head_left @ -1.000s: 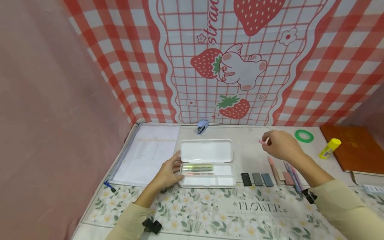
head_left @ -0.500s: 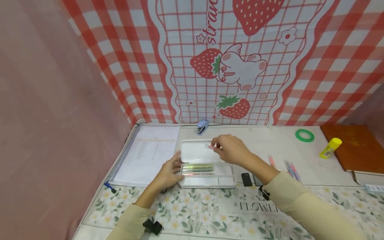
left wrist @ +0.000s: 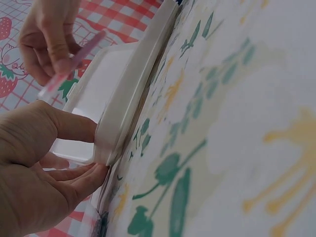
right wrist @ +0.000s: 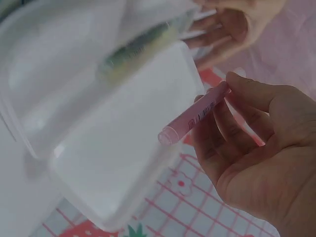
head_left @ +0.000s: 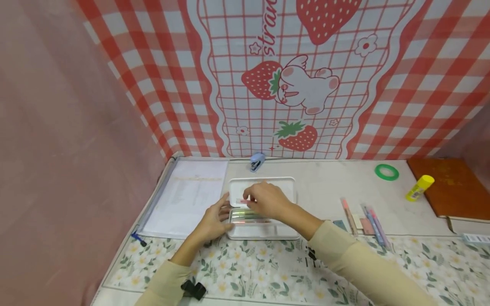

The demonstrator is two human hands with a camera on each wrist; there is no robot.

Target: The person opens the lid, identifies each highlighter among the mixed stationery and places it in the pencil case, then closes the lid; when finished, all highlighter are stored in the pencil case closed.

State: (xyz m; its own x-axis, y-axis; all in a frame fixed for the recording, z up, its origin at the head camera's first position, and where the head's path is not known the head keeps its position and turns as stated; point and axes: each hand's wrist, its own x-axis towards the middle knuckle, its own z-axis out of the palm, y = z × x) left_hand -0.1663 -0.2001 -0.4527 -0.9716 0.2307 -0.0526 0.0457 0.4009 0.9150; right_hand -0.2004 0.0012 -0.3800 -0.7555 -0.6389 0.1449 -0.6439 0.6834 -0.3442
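Observation:
A white pencil case [head_left: 246, 232] lies with its lid [head_left: 285, 185] folded back, and several yellow, green and reddish pens [head_left: 245, 215] rest in its rear compartment. At its left end my left hand [head_left: 212, 219] grips the wall, thumb on the rim and fingers against the outside, as the left wrist view shows. My right hand [head_left: 269, 200] holds a pink highlighter [right wrist: 195, 113] between thumb and fingers, raised over the case near the hinge side. In the right wrist view one end of the highlighter sticks out from the fingers, above the white lid.
Right of the case lie several pens [head_left: 375, 225], small erasers [head_left: 367, 226], a glue stick [head_left: 420, 188], green tape [head_left: 386, 172] and a brown notebook [head_left: 451, 187]. A stapler [head_left: 257, 162] stands behind, and a document pouch [head_left: 187, 195] lies left.
My right hand has carried the pink highlighter leftward from beyond the case's right side to above the case. My left hand has stayed on the case's left end.

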